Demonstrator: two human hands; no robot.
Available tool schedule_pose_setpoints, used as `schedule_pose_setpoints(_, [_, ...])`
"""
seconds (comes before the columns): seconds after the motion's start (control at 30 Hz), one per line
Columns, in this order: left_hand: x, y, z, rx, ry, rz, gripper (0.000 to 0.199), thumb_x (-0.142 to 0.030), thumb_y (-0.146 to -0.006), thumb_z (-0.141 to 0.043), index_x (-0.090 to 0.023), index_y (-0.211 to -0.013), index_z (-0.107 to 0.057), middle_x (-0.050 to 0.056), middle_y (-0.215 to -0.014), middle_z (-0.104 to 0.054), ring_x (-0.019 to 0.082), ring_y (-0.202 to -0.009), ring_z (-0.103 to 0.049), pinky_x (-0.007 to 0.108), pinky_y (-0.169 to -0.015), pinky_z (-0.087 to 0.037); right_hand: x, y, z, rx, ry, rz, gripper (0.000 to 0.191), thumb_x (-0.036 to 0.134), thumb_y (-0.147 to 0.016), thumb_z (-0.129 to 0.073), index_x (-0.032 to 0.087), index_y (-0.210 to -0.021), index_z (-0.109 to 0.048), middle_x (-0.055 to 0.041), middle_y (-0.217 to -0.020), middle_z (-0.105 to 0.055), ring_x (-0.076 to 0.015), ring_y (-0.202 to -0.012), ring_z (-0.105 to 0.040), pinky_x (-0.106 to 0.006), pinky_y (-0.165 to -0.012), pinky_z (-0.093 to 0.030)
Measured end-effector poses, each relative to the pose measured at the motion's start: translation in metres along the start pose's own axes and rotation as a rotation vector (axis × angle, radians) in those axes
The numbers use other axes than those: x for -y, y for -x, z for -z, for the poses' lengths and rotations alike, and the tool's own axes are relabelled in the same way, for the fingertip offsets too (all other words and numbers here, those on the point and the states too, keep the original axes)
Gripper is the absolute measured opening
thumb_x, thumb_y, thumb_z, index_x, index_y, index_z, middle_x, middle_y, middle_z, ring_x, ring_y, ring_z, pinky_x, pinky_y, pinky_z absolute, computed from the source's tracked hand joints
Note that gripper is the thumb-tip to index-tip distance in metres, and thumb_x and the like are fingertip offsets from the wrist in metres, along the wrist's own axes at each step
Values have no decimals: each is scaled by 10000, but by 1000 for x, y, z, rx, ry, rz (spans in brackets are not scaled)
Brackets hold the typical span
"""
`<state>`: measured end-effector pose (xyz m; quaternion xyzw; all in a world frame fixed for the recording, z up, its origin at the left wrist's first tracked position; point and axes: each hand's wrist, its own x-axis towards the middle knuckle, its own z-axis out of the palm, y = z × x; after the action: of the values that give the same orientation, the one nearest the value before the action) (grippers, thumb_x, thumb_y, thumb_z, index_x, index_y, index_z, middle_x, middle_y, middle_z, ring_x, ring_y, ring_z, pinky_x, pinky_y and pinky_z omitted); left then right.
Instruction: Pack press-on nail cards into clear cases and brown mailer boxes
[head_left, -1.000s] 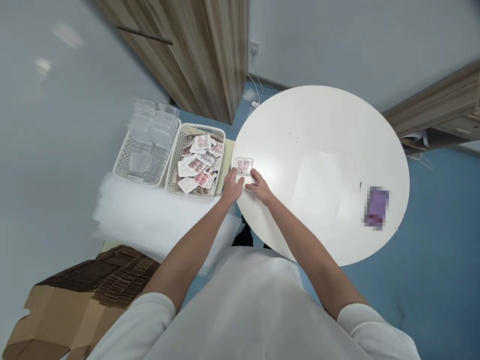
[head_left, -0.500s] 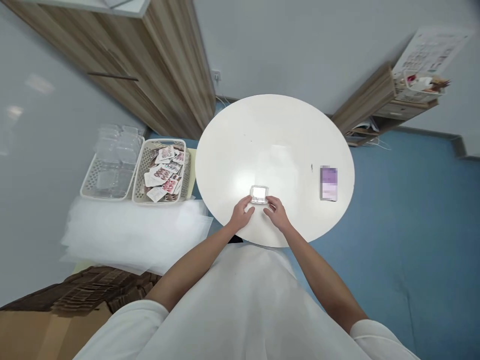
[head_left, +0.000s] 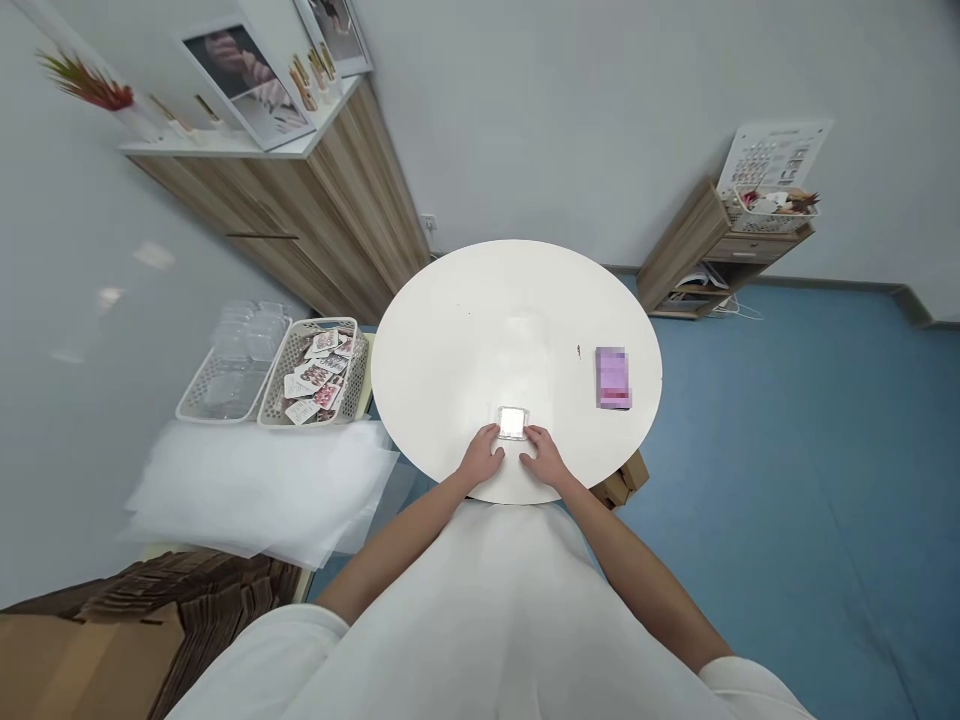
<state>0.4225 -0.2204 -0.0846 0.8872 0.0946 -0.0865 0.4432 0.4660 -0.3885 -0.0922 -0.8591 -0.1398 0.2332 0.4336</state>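
Observation:
A small clear plastic case [head_left: 513, 423] with a white face lies near the front edge of the white oval table [head_left: 442, 350]. My left hand [head_left: 481, 457] holds its left side with the fingertips, the thumb standing apart, nearer to me. On the right side, the fingers of my right hand [head_left: 544, 458] press against the edge in the same way, thumb also apart. The case is gripped between the two hands. What lies inside it is too small to make out.
A blurred purple item [head_left: 613, 378] and a tiny dark object [head_left: 579, 351] lie on the table's right. At left stand a basket of nail-set cards [head_left: 315, 375], a basket with clear plastic boxes [head_left: 225, 385], white translucent sheets [head_left: 255, 485] and folded cardboard [head_left: 225, 610].
The head view has tilted up, showing more of the cabinet top and wall. Both hands stay at the sides of the case, their grip much the same.

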Motion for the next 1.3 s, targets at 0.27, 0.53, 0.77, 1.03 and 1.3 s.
schedule_pose_setpoints(0.27, [3, 9, -7, 14, -110, -30, 570, -202, -718, -506, -139, -1267, -365, 129, -1353, -353, 249, -1253, -332, 415, -1031, -298, -5, 0, 2, 37, 55, 55, 592, 218, -701, -490, 182, -1279, -369, -97, -1289, -368, -211, -1218, -367, -383, -1006, -335])
schedule_pose_setpoints(0.53, [0, 18, -4, -46, -101, -42, 559, -239, -734, -517, -127, -1262, -373, 141, -1331, -372, 240, -1237, -355, 393, -1033, -304, 3, 6, 0, 17, -29, 26, 539, 259, -699, -540, 198, -1226, -441, -94, -1253, -399, -226, -1170, -418, -394, -982, -360])
schedule_pose_setpoints(0.77, [9, 34, -7, -9, -183, -59, 481, -221, -754, -484, -151, -1225, -415, 114, -1265, -445, 227, -1181, -419, 393, -993, -356, -8, 26, -9, 9, 8, 79, 488, 200, -719, -517, 181, -1203, -459, -95, -1214, -421, -217, -1162, -421, -385, -989, -358])
schedule_pose_setpoints(1.03, [17, 36, -5, 54, -443, -183, 551, -233, -743, -502, -186, -1268, -342, 129, -1374, -303, 264, -1259, -292, 440, -974, -333, -11, 23, -11, -29, 356, 275, 584, 200, -698, -595, 202, -1244, -390, -138, -1347, -311, -294, -1237, -312, -460, -944, -357])
schedule_pose_setpoints(1.3, [21, 25, 10, 152, -553, -349, 545, -286, -731, -541, -170, -1236, -373, 131, -1358, -338, 251, -1255, -297, 407, -981, -301, 4, -9, 2, 101, 647, 451, 351, 225, -723, -599, 184, -1053, -489, -138, -1282, -422, -298, -1165, -393, -433, -865, -404])
